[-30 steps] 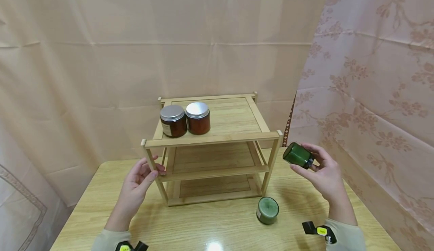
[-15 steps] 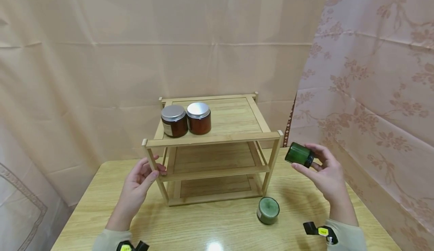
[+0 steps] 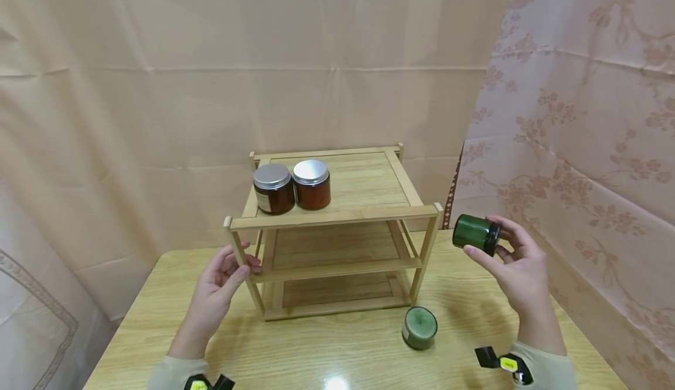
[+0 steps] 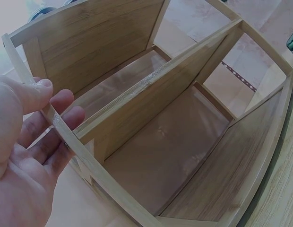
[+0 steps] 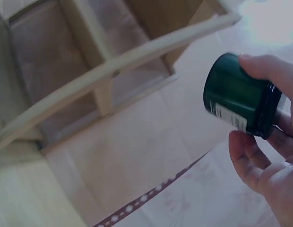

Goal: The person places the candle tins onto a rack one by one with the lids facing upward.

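In the head view my left hand (image 3: 211, 296) grips the front left post of a three-tier wooden shelf rack (image 3: 337, 218); the thumb lies in front of the post and the fingers reach behind it. My right hand (image 3: 522, 273) holds a dark green glass jar (image 3: 474, 232) in the air, right of the rack. That jar lies on its side, base toward the rack and black lid end toward the palm. The right wrist view shows a white label (image 5: 229, 117) on it. Below, on the table, stands another green jar (image 3: 420, 328) with a paler green top.
Two amber jars (image 3: 312, 191) with silver lids stand side by side on the top shelf, at its left. The rack stands on a wooden table (image 3: 316, 355). Behind hangs a beige curtain (image 3: 337, 109), and a floral cloth (image 3: 575, 144) hangs at the right.
My right hand has moved slightly right, and the green jar has turned from a slant to nearly level. My left hand keeps its grip on the post.
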A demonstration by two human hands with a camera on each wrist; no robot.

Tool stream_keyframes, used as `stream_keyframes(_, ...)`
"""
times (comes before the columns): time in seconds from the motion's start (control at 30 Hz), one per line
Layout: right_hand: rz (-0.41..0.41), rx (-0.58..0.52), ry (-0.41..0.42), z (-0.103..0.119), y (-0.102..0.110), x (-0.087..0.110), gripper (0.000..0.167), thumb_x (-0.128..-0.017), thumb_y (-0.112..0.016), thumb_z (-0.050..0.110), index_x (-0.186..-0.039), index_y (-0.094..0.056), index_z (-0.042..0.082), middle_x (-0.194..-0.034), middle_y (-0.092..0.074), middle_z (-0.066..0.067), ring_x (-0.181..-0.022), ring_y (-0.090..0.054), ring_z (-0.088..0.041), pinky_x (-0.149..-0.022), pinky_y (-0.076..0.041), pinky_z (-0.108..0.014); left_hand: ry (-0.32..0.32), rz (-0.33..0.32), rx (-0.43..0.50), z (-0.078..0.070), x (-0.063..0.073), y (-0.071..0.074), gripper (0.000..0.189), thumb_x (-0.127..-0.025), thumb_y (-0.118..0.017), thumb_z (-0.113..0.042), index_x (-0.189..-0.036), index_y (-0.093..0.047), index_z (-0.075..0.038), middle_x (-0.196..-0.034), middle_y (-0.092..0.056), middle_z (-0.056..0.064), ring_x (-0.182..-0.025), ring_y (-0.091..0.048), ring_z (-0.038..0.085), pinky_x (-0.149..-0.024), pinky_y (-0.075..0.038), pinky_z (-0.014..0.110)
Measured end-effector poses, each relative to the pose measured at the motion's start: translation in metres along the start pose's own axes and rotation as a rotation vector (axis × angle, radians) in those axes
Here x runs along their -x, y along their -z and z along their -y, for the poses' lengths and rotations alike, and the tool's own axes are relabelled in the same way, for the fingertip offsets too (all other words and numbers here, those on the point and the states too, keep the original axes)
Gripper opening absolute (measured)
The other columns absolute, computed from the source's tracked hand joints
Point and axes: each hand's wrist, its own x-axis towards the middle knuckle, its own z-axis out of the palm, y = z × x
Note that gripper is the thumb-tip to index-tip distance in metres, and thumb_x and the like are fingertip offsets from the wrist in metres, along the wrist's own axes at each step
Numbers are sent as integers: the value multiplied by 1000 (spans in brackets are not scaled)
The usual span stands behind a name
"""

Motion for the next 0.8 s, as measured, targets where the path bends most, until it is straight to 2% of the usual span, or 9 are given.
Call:
stream_keyframes(0.1,-28,-81,7,13,0,-1,73,-79,-83,-25,-146,-64,-1,-133,-70,0,-113,-65,-16,-92,-57,-13,14,3,-11,0,0,0,43,-112,-51,8,-154,-47,5,-120,-74,11,-110,-75,18,-101,-60,29)
stream_keyframes(0.27,-38,-230,31,31,-1,-9,79,-76,-78,-34,-147,-61,-5,-134,-69,-8,-119,-65,-19,-96,-56,-15,14,-8,-17,1,0,-1,43,-111,-51,8,-154,-47,6,-119,-73,19,-108,-76,20,-101,-60,30)
stream_keyframes(0.33,-34,-282,36,36,-1,-14,81,-75,-76,-36,-148,-59,-6,-134,-68,-10,-122,-66,-18,-99,-56,-16,19,-17,-12,1,0,-1,43,-111,-52,8,-154,-49,4,-119,-73,19,-108,-76,20,-101,-60,30)
stream_keyframes(0.43,-32,-303,43,43,-1,-21,81,-75,-77,-35,-148,-59,-3,-133,-69,-9,-122,-67,-17,-99,-55,-16,28,-22,-8,0,0,-2,43,-112,-52,7,-154,-50,4,-119,-74,15,-108,-75,20,-102,-60,30)
stream_keyframes(0.53,-18,-227,69,48,-3,-28,80,-78,-80,-31,-148,-59,1,-134,-70,-5,-120,-68,-15,-99,-55,-15,34,-28,-7,0,-1,-2,42,-112,-52,6,-154,-49,4,-118,-74,14,-108,-75,20,-102,-60,30)
stream_keyframes(0.67,9,-72,163,55,-8,-37,81,-80,-82,-27,-151,-58,3,-135,-72,1,-121,-69,-12,-99,-54,-14,36,-35,-14,0,0,-1,42,-112,-52,6,-154,-49,5,-118,-74,14,-107,-75,20,-101,-60,30)
stream_keyframes(0.73,21,-60,203,59,-10,-42,81,-80,-81,-27,-151,-56,2,-136,-72,1,-121,-69,-12,-99,-55,-14,34,-36,-16,0,0,-1,42,-112,-52,6,-153,-49,5,-118,-75,14,-107,-76,20,-100,-60,30)
stream_keyframes(0.8,29,-92,211,65,-11,-47,79,-81,-80,-26,-151,-57,3,-137,-72,-1,-121,-70,-12,-98,-55,-15,31,-35,-18,0,0,-1,42,-112,-52,6,-153,-49,5,-118,-75,14,-106,-76,20,-100,-60,30)
